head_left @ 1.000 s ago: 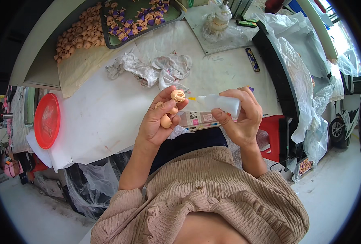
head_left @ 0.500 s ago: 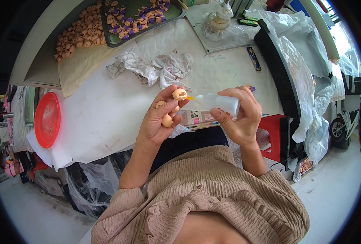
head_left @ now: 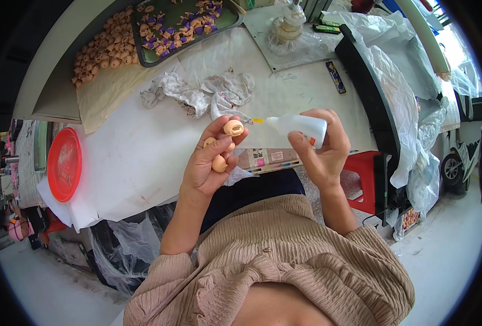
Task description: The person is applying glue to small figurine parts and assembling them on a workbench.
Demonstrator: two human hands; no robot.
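Note:
My left hand [head_left: 205,163] is closed around several small peach-coloured doll heads. One doll head [head_left: 233,128] sits up at the fingertips with a dark opening facing upward; another doll head [head_left: 219,163] shows lower, by the curled fingers. My right hand [head_left: 328,146] grips a white squeeze bottle [head_left: 300,128], lying nearly level with its nozzle pointing left. A yellow tip [head_left: 257,120] ends the nozzle, a short gap away from the upper doll head. Crumpled white cloths [head_left: 227,92] lie on the table just beyond my left hand.
A heap of doll heads [head_left: 108,49] lies at the far left, beside a dark tray [head_left: 197,41] of small peach and purple doll parts. A red round lid [head_left: 64,164] is at the left edge. Plastic-draped black bin [head_left: 368,92] and red stool [head_left: 360,182] stand right.
The bottle has drawn back to the right and up, so its yellow tip has come away from the doll head's opening. My left hand has shifted slightly left with the heads.

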